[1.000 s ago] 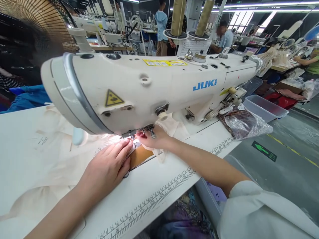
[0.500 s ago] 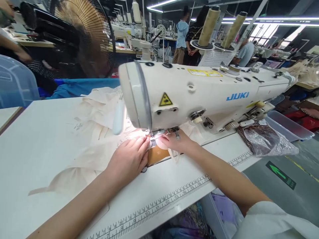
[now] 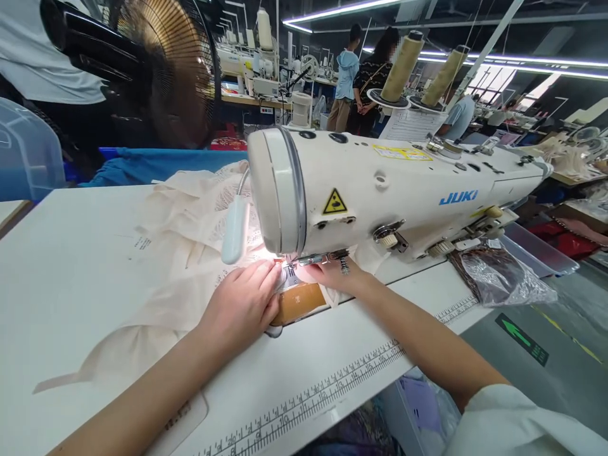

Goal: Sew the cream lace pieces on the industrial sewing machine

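Observation:
A white sewing machine (image 3: 351, 190) stands over the table, its needle area brightly lit. My left hand (image 3: 244, 297) lies just left of the needle area, fingers together and pressed on the pale fabric (image 3: 180, 234). My right hand (image 3: 337, 275) is on the other side, partly under the machine head, its fingers closed on the fabric's edge near the presser foot. A tan plate (image 3: 299, 303) shows between my hands. The glare and the machine hide the fingertips. The fabric spreads out in folds to the left of the machine.
A small lamp (image 3: 234, 231) hangs beside the machine head. A ruler strip (image 3: 304, 402) runs along the table's front edge. A plastic bag (image 3: 508, 275) lies at the right. Behind are a large fan (image 3: 166, 69), thread cones (image 3: 403, 66) and several people.
The view has shifted, so the machine appears slightly farther right. Both hands remain beside the needle area. At the far left, a person's torso now shows where an arm and hand were.

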Demonstrator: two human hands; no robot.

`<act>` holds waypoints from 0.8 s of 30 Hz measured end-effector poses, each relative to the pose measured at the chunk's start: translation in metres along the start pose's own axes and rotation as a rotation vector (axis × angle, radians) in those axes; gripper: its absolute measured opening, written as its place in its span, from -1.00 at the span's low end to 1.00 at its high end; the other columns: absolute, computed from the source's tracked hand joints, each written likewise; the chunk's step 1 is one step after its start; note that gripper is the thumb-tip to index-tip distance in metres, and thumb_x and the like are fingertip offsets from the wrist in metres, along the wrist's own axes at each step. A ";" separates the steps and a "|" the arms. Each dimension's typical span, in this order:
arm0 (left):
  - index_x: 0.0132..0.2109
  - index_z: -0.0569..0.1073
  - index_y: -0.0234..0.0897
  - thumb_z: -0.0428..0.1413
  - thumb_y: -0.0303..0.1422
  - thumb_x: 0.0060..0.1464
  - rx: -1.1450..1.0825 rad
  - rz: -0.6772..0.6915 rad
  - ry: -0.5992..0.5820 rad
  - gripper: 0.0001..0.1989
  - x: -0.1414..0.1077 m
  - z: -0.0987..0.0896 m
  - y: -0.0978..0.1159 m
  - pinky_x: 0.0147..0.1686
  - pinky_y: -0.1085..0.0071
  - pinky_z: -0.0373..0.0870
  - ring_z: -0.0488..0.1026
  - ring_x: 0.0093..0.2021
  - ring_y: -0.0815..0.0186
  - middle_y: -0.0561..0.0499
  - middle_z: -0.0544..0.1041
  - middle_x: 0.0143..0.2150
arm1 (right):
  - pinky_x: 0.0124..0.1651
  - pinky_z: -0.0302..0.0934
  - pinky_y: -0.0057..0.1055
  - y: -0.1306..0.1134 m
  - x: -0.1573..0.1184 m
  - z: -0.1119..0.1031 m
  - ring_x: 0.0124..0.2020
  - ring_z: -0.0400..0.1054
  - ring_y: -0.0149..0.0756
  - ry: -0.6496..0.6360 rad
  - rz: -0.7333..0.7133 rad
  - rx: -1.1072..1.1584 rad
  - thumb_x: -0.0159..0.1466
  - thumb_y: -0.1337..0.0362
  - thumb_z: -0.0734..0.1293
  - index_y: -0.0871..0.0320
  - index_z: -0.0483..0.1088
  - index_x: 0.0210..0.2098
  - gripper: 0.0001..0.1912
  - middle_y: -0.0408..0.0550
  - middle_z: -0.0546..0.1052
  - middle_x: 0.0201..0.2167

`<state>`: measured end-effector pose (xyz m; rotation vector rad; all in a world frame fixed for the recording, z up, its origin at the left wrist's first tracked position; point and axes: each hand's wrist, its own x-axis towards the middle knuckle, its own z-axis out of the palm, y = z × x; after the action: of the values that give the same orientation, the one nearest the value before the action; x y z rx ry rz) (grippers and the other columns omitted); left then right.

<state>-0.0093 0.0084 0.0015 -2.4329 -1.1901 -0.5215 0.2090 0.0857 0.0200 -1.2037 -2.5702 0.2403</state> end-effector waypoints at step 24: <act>0.10 0.43 -0.46 -0.15 -0.32 0.38 0.035 0.024 -0.080 -0.62 0.004 0.001 -0.002 -0.22 0.15 0.36 0.46 0.01 -0.01 -0.26 0.54 -0.09 | 0.03 0.34 -0.28 0.003 -0.003 -0.003 -0.11 0.44 -0.17 -0.054 -0.029 -0.036 0.33 0.37 0.16 0.06 0.49 -0.19 -0.73 -0.01 0.60 -0.27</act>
<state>-0.0085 0.0126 0.0027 -2.4562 -1.1897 -0.3971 0.2142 0.0851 0.0215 -1.1871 -2.6474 0.2245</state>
